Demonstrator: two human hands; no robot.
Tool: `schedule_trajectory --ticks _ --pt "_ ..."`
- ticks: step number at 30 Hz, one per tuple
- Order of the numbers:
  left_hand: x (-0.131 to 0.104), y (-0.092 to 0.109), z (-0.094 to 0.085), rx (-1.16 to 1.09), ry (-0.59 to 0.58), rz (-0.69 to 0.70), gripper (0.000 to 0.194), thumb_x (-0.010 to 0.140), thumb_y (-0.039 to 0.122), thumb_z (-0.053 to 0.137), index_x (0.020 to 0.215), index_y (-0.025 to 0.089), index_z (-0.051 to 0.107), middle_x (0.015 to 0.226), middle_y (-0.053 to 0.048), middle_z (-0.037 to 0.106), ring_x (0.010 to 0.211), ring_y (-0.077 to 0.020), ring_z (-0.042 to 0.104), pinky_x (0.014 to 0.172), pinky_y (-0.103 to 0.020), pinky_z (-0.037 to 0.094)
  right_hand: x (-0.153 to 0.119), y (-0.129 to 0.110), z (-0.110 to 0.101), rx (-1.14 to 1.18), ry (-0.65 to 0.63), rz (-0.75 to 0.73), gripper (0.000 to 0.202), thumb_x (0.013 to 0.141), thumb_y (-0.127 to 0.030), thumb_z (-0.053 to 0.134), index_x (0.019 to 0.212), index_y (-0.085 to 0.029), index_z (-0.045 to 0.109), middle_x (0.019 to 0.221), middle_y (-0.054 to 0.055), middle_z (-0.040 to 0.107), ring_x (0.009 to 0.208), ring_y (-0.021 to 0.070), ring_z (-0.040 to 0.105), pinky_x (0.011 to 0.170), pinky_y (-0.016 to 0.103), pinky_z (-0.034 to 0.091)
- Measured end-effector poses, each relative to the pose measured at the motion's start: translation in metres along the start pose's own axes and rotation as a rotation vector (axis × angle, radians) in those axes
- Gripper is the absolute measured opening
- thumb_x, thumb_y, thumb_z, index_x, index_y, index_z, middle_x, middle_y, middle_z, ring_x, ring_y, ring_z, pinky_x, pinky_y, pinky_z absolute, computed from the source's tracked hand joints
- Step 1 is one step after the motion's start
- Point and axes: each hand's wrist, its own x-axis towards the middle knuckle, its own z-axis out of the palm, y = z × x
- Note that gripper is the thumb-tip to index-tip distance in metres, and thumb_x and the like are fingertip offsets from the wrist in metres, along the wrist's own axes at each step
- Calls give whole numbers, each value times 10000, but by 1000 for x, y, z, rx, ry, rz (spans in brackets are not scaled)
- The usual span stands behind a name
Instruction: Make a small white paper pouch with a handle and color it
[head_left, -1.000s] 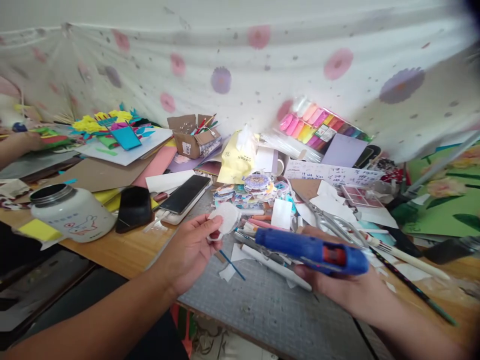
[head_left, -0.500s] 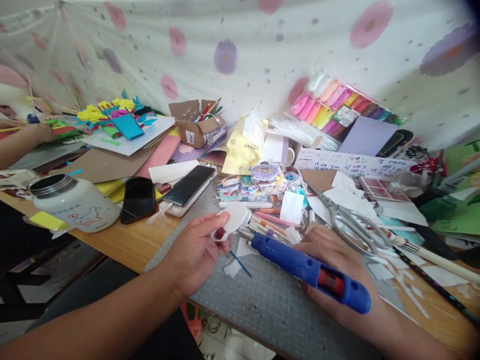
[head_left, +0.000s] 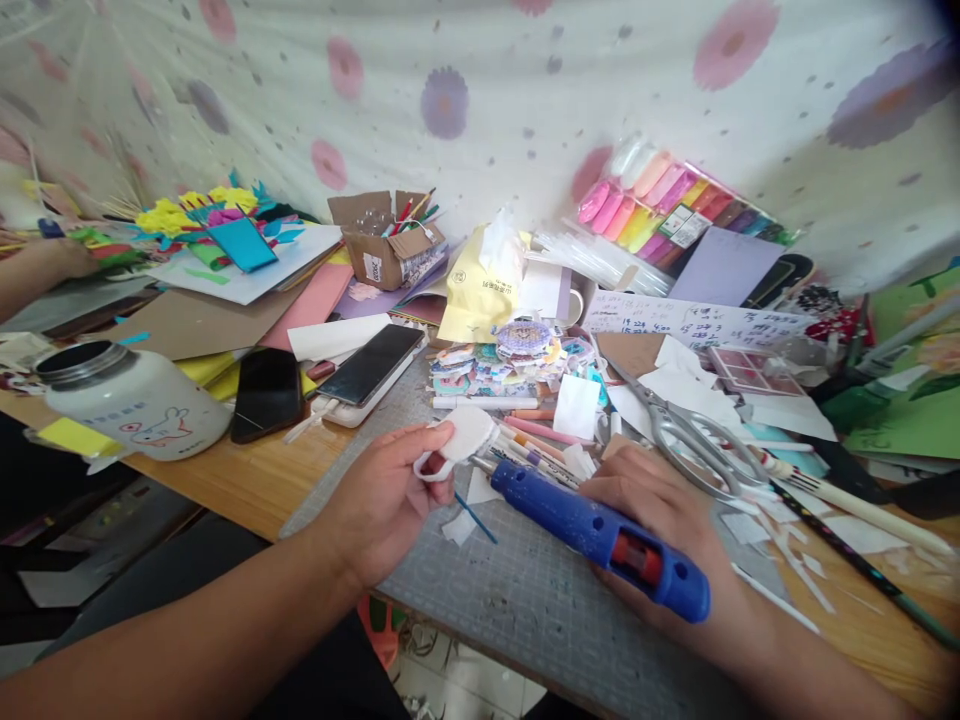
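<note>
My left hand (head_left: pixel 401 490) pinches a white paper cutout (head_left: pixel 474 432) with a curled white strip forming a small loop below it. My right hand (head_left: pixel 652 500) is wrapped around a blue pen-shaped glue gun (head_left: pixel 592 525), tilted with its metal nozzle (head_left: pixel 482 464) up and left. The nozzle lies right at the cutout's lower edge; whether it touches, I cannot tell. Below them a grey cutting mat (head_left: pixel 480 600) carries a thin blue stick (head_left: pixel 476 517) and paper scraps. A stack of colourful paper cutouts (head_left: pixel 502 360) sits behind.
Large scissors (head_left: pixel 694 440) lie right of my right hand among scraps. Several pens (head_left: pixel 536 445) lie ahead. To the left are a phone on a white case (head_left: pixel 375 365), another dark phone (head_left: pixel 268 393) and an open white bottle (head_left: pixel 142 405). Another person's hand (head_left: pixel 64 260) is at far left.
The whole view has shifted slightly. My left hand has turned the cutout a little, so the strip's loop shows more openly. The glue gun stays close beside it.
</note>
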Motion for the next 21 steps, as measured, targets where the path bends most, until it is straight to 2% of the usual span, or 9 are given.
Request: schedule_trajectory --ticks 3,7,11,14,17,21 --pt "-1 -1 1 1 -5 -12 224 678 206 676 497 152 556 465 47 431 420 -73 411 429 -200 364 -1 -1 0 -21 24 25 69 806 -231 526 870 -208 534 760 37 521 691 193 500 595 329 402" --pt "-1 -1 1 -9 -15 -36 244 687 198 663 480 153 543 454 40 431 414 -75 401 424 -204 368 -4 -4 0 -77 42 157 50 796 -245 529 795 -208 562 773 28 440 686 183 491 557 308 413" --pt "-1 0 1 -38 -24 -57 236 684 191 672 489 155 543 455 41 424 415 -75 395 423 -204 373 -7 -6 -1 -119 25 204 70 802 -253 518 759 -221 563 771 32 472 691 193 519 581 316 448" --pt "-2 0 2 -46 -19 -48 222 669 181 686 503 155 541 475 46 425 420 -69 391 419 -199 372 -7 -6 -2 -147 -7 232 124 824 -325 520 754 -226 547 769 34 497 675 185 530 574 301 466" --pt "-2 0 3 -42 -3 -27 218 671 177 682 509 153 538 485 46 435 427 -71 399 414 -197 366 -7 -5 -2 -233 22 180 181 847 -352 500 738 -212 536 758 38 501 674 181 533 573 299 458" --pt "-2 -1 2 1 -7 21 190 688 179 678 538 147 566 500 47 459 438 -69 409 415 -188 351 -6 -4 -5 -381 56 45 183 884 -269 441 771 -190 562 751 47 513 664 177 523 549 290 426"
